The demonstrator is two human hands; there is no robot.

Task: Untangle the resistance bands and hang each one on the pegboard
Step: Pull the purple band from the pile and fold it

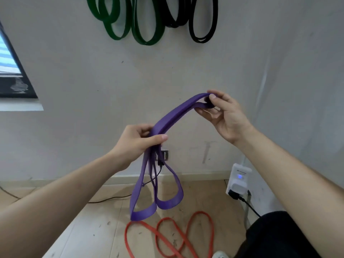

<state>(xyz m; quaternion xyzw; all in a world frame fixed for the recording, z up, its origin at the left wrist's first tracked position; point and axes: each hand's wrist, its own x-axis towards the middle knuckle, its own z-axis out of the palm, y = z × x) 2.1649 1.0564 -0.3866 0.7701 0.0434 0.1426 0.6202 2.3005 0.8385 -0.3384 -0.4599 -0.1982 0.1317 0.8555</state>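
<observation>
Purple band (173,116) is up in the air btwn both hands, in front of the wall (186,71). One end is folded into a small loop at the R hand (226,118), which pinches it w/ thumb on top and fingertips under. From there the band runs as two flat layers down to the L hand (136,141), which grips it w/ fingers curled round and thumb laid across the front. Below the L hand the rest hangs in two long loops. Strands cross near the top; can't tell how they're twisted, or whether the bottoms touch the floor (83,229).

Under those loops, below and btwn the hands, an orange band (202,212) lies on the floor in overlapping curves, touched by neither hand.

Well above the hands, green bands (146,42) hang on the wall over the L hand, w/ black bands (200,40) beside them, nearer the R hand. Tops are cut off by the frame edge.

Behind the purple loops, just below the L hand: wall socket (164,155) w/ black cable (111,198) trailing along the floor. Below the R forearm: white plug-in unit (240,180) w/ blue light. Far out past the L hand: window (11,71). Under the R forearm: dark trouser leg (275,237), white shoe tip (220,255).
</observation>
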